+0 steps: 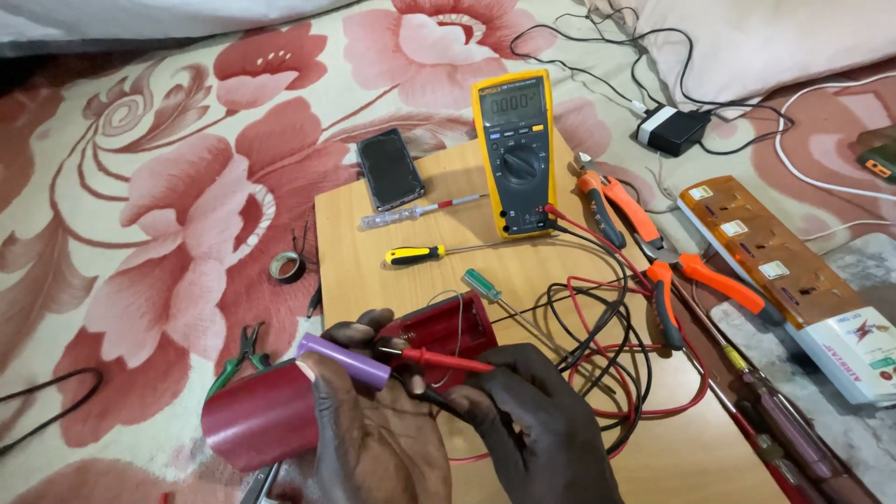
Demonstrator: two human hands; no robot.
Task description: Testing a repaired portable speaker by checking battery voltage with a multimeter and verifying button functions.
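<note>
Our left hand (pixel 373 411) grips a purple cell (pixel 343 360), its long axis running from upper left down to lower right, the right end meeting the red probe (pixel 446 360). Our right hand (pixel 532 429) pinches that probe, which points left at the cell. A red housing (pixel 266 415) lies under the left hand. We count one meter (pixel 515 154), three screwdrivers, two orange pliers, one phone (pixel 389 169), one tape roll (pixel 287 267). A wooden board (pixel 373 252) rests on floral carpet (pixel 168 187).
</note>
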